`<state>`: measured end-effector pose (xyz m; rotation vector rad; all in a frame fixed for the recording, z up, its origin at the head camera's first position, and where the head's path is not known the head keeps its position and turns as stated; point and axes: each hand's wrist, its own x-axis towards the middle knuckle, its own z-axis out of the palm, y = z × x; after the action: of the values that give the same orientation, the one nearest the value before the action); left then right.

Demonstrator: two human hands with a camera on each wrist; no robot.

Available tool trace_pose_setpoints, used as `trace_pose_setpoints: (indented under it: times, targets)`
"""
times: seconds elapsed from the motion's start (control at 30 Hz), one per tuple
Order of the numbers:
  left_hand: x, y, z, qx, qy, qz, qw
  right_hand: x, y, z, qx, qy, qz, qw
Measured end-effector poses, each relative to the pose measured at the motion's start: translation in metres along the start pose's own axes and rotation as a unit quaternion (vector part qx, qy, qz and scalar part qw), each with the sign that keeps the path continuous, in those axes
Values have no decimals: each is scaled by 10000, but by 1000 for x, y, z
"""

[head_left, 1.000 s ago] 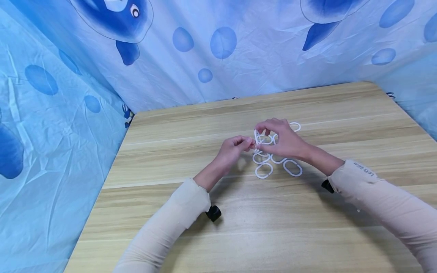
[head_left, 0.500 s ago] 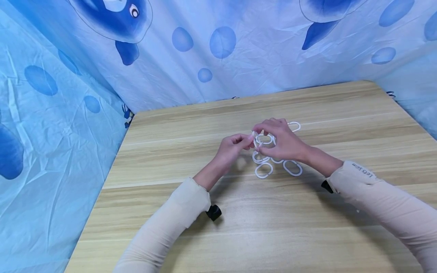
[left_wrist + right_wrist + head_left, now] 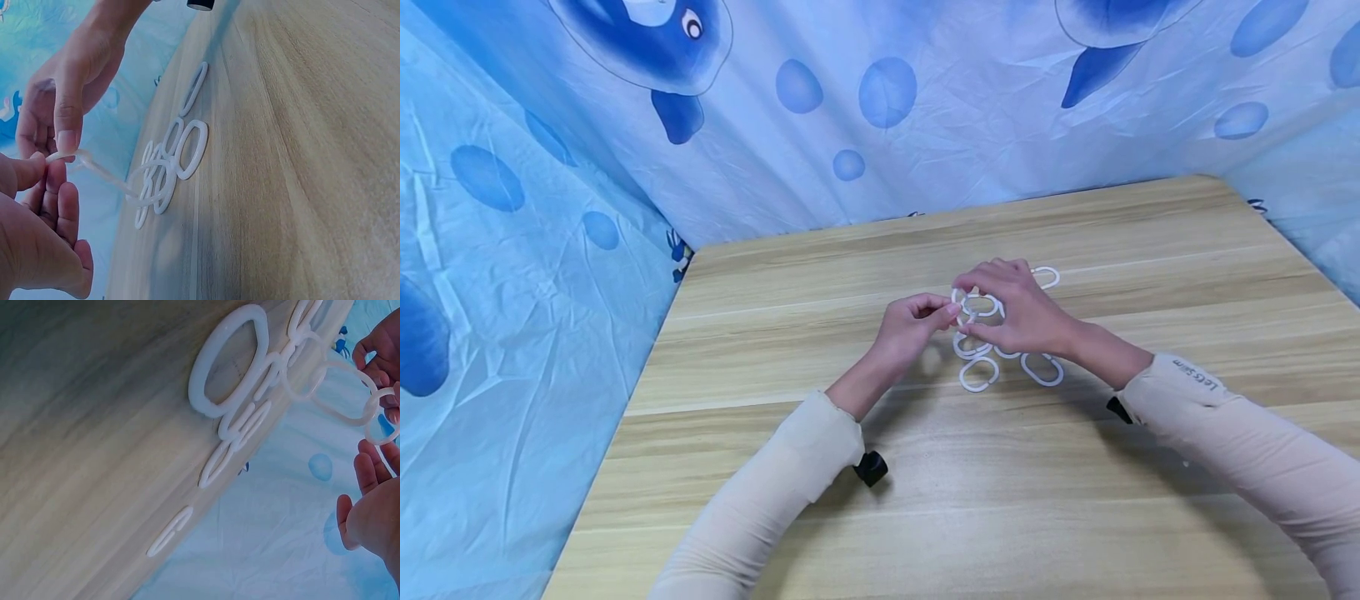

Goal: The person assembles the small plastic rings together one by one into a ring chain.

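Observation:
In the head view my left hand (image 3: 910,329) pinches a white plastic ring (image 3: 957,297) between thumb and forefinger. The thumb and forefinger of my right hand (image 3: 1015,304) hold the same ring from the other side. A second oval ring (image 3: 342,394) hangs from the held ring in the right wrist view and runs toward other linked rings. The left wrist view shows my right thumb (image 3: 67,122) on the ring, near my left fingertips. Part of the held ring is hidden behind the fingers.
Several white oval rings lie beneath and around the hands on the wooden table (image 3: 820,283), including a near ring (image 3: 980,375), a right-hand ring (image 3: 1042,369) and a far ring (image 3: 1047,277). A blue patterned curtain (image 3: 745,167) stands behind the table's far edge.
The held ring has shifted slightly left and turned between the hands. My left fingertips have risen a little, and my right fingertips have moved slightly left. The loose rings stay put.

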<state>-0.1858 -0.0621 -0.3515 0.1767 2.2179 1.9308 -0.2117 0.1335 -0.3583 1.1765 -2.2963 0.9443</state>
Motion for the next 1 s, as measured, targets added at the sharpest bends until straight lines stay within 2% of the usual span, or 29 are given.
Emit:
trace_pose_setpoints:
  times: [0.2,0.47,0.57,0.67,0.83,1.0]
  targets:
    - [-1,1,-2,82,162,-132,9997,-1,1,-18,174,-138,545,9983]
    - [0,0,-5,29,251,-164,9995,-9,24,-41,94,150,1270,9917]
    - [0,0,-5,4,243,-177,9995,-14,35,-46,-27,126,1709,9852]
    - [-1,1,-6,-25,218,-198,9996,-19,45,-51,-177,-69,2165,9761]
    - [-1,1,-7,-50,216,-200,9996,-25,59,-60,-409,-484,2542,9651]
    - [-1,1,-7,-69,226,-230,9995,-27,65,-65,-623,-809,2965,9496]
